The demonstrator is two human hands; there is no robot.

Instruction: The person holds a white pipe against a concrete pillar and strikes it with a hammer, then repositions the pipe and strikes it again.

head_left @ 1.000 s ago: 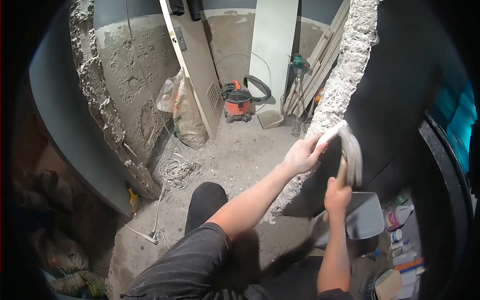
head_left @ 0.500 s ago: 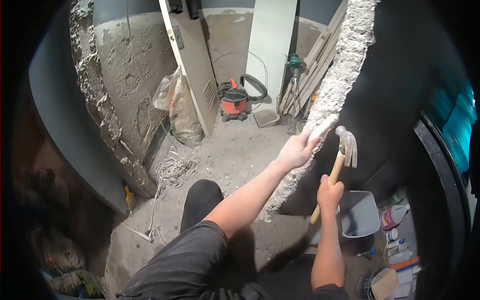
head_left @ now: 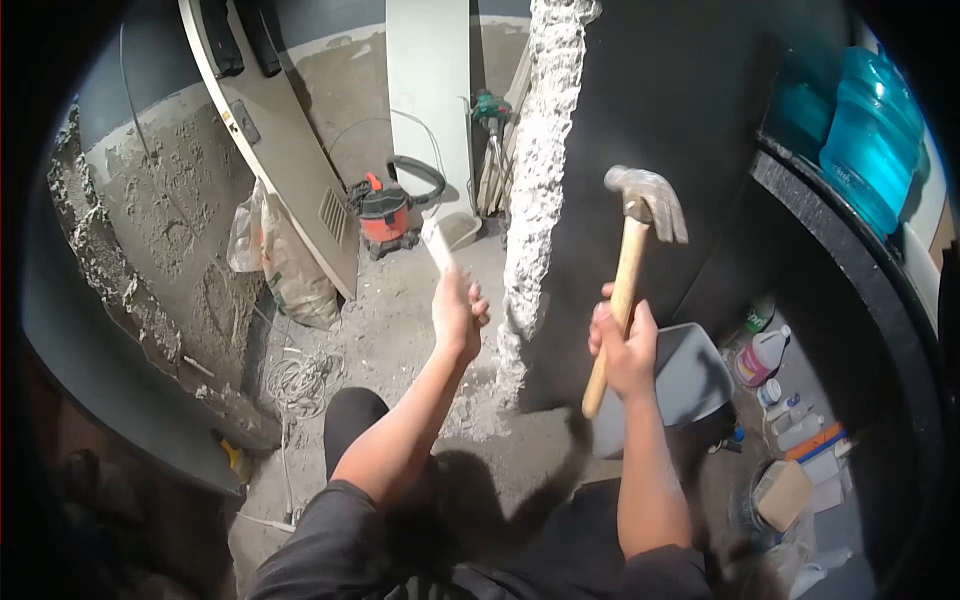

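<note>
My left hand is closed round a pale, light-coloured tool that points up and is slightly blurred; what kind of tool it is I cannot tell. It is held apart from the rough, broken wall edge, a little to the left of it. My right hand grips the wooden handle of a claw hammer, whose metal head is at the top, right of the wall edge and in front of the dark wall.
A red and black vacuum, a leaning door and a sack stand beyond. Coiled cable lies on the floor. At right are a grey bin, bottles and a counter holding a blue water jug.
My left hand has come away from the broken wall edge with the pale tool, back to the left. The hammer remains in my right hand. The view has turned to the right.
</note>
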